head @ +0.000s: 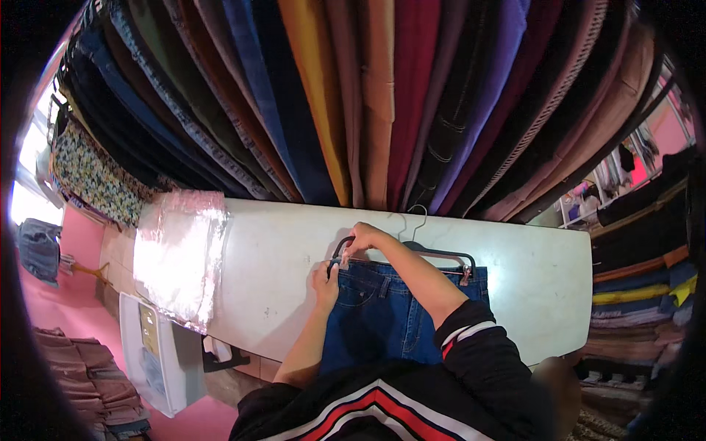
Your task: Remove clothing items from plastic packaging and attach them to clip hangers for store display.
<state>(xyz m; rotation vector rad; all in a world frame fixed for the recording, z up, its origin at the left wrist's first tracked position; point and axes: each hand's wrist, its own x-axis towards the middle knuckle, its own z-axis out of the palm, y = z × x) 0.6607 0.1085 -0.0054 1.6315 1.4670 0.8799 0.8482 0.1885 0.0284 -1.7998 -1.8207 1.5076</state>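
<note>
Blue denim jeans [375, 314] lie on the white table, their waistband towards the far side. A black clip hanger [441, 252] with a metal hook rests along the waistband. Its right clip [465, 275] is on the waistband's right end. My left hand [326, 278] grips the left corner of the waistband between thumb and fingers. My right hand [364, 238] is at the left end of the hanger, its fingers on the left clip [345, 258], close to my left hand. Whether that clip is fastened cannot be told.
Many hanging trousers [375, 110] in several colours line the table's far edge. Shiny clear plastic bags [176, 259] lie on the left end of the white table [540, 308]. A white container [160, 353] stands at lower left, near stacked folded clothes [88, 375]. More folded clothes [634, 308] fill the right side.
</note>
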